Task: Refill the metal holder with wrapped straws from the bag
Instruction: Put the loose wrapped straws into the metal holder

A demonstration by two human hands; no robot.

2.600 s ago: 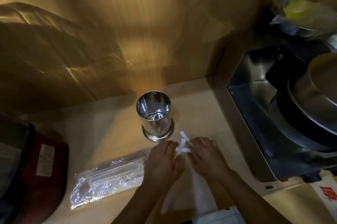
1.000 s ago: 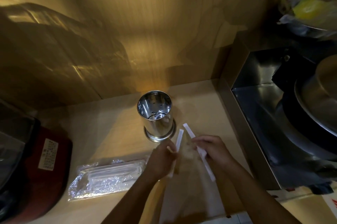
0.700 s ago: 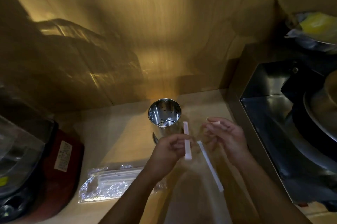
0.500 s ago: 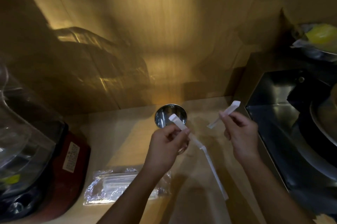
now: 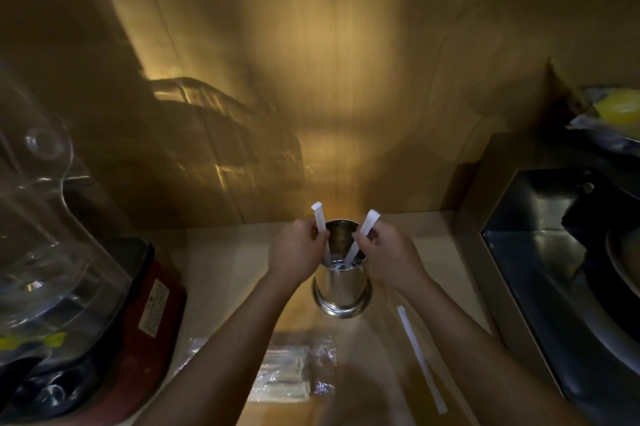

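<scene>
A shiny metal holder [image 5: 342,290] stands on the wooden counter near the back wall. My left hand [image 5: 298,250] grips a white wrapped straw [image 5: 319,217] whose lower end dips into the holder at its left rim. My right hand [image 5: 389,254] grips a second wrapped straw [image 5: 366,226], slanted, with its lower end inside the holder. A third wrapped straw [image 5: 420,358] lies flat on the counter to the right of the holder. The clear plastic bag [image 5: 287,370] of straws lies on the counter in front, partly hidden under my left forearm.
A blender with a clear jug [image 5: 38,245] and red base [image 5: 152,301] fills the left side. A steel machine housing [image 5: 554,252] borders the counter on the right. A tray with something yellow [image 5: 616,110] sits above it. The wooden wall [image 5: 329,79] closes the back.
Both hands rose from the counter, each with a straw, and moved forward over the holder; the straw ends are now inside it. One straw stayed on the counter. The camera tilted up.
</scene>
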